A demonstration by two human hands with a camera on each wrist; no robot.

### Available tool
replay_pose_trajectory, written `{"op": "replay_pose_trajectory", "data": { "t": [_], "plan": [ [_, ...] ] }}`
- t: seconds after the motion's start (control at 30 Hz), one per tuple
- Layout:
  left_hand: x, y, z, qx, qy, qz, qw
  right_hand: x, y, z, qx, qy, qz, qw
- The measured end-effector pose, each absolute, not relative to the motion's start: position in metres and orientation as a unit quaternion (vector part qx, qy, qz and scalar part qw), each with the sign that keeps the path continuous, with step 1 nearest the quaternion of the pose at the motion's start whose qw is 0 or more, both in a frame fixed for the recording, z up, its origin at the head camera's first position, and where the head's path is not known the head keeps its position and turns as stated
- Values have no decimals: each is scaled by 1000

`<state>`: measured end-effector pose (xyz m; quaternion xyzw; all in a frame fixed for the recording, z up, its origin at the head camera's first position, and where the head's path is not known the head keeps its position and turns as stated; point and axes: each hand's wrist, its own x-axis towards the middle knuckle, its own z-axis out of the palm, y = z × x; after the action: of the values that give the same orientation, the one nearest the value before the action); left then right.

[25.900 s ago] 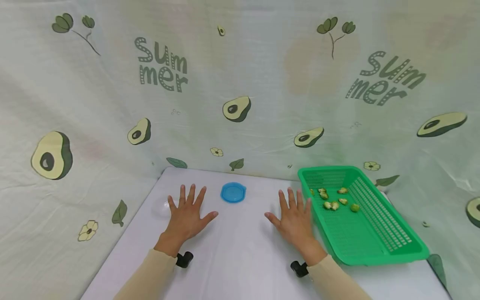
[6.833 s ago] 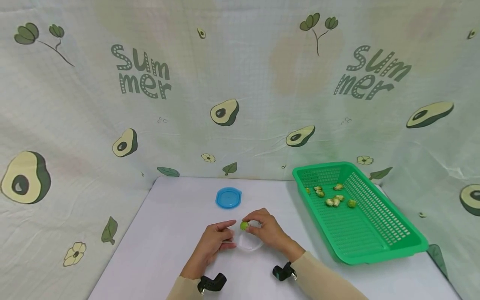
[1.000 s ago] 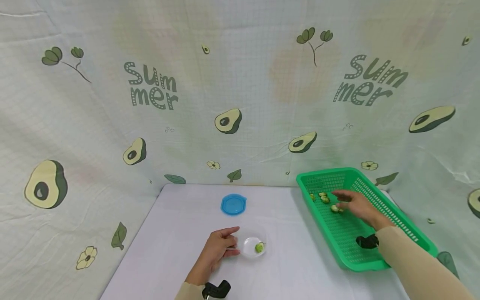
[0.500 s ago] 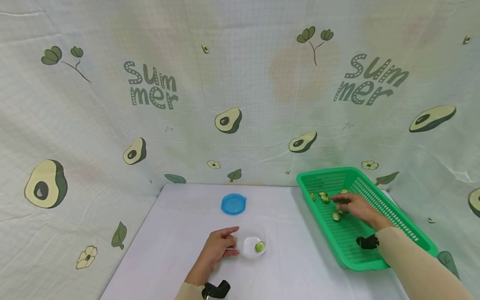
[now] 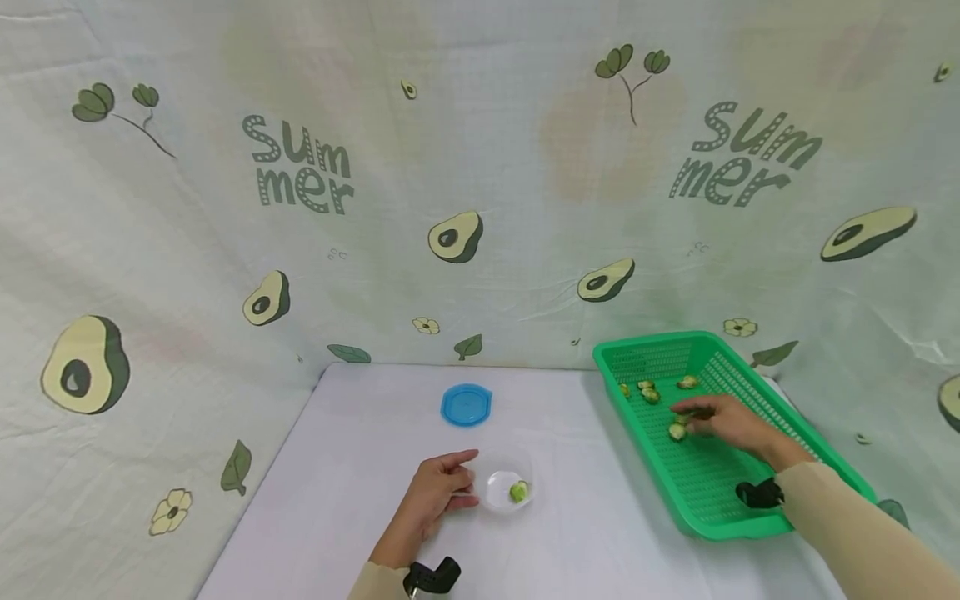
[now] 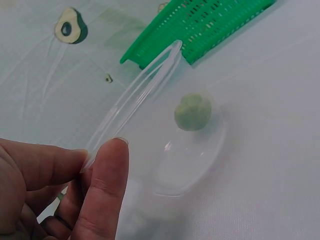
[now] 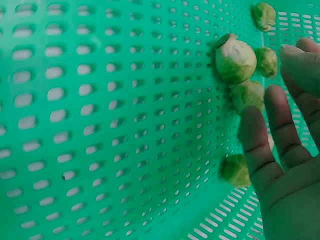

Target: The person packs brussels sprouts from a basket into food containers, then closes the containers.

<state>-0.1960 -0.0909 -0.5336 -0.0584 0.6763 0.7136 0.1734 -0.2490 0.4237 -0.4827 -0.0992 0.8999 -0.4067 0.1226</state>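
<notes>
"Pinching the bowl (image 5: 501,483) by its rim, as before: the left grip (image 5: 437,496)."
"Thumb against finger, yes. And the right grip (image 5: 729,427)?"
"Earlier over the bowl, now in the basket (image 5: 701,487), fingers parted beside the sprouts (image 5: 677,432); touching or not, I can't tell."
"Anything in the bowl?"
"One sprout (image 5: 519,492), lying near the right wall. Bowl's on the tabletop (image 5: 577,525), blue lid (image 5: 467,405) beyond."

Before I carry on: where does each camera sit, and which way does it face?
Head: worn on the head, facing forward and down at the clear container, blue lid and green basket; left hand, right hand and beige sleeves show.
Left wrist: faces past the left hand at the clear container with one sprout.
Right wrist: faces into the green basket at several sprouts; right hand shows.
Shared: both wrist views include the green basket.
</notes>
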Motion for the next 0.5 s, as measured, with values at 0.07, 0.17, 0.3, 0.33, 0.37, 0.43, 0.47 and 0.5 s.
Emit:
{"op": "replay_pose_trajectory", "data": {
  "t": [0.07, 0.17, 0.3, 0.33, 0.37, 0.43, 0.47, 0.5],
  "plan": [
    [-197, -91, -533, -59, 676, 714, 172, -250, 423, -483, -101, 902, -403, 122],
    [-197, -91, -532, -58, 677, 714, 172, -253, 423, -485, -107, 908, -389, 115],
    [-198, -90, -532, -59, 676, 714, 174, -257, 425, -490, -112, 916, -371, 105],
    [-198, -90, -532, -59, 676, 714, 174, -257, 425, -491, -113, 917, -367, 103],
    [-197, -90, -532, -59, 676, 713, 174, -258, 426, -492, -115, 918, -365, 103],
    [-197, -90, -532, -60, 677, 712, 174, -259, 426, -494, -117, 922, -356, 98],
    [-197, -90, -532, -61, 677, 712, 174, -259, 426, -495, -114, 924, -351, 97],
    [-197, -90, -532, -62, 677, 712, 174, -260, 426, -497, -118, 927, -344, 96]
  ]
}}
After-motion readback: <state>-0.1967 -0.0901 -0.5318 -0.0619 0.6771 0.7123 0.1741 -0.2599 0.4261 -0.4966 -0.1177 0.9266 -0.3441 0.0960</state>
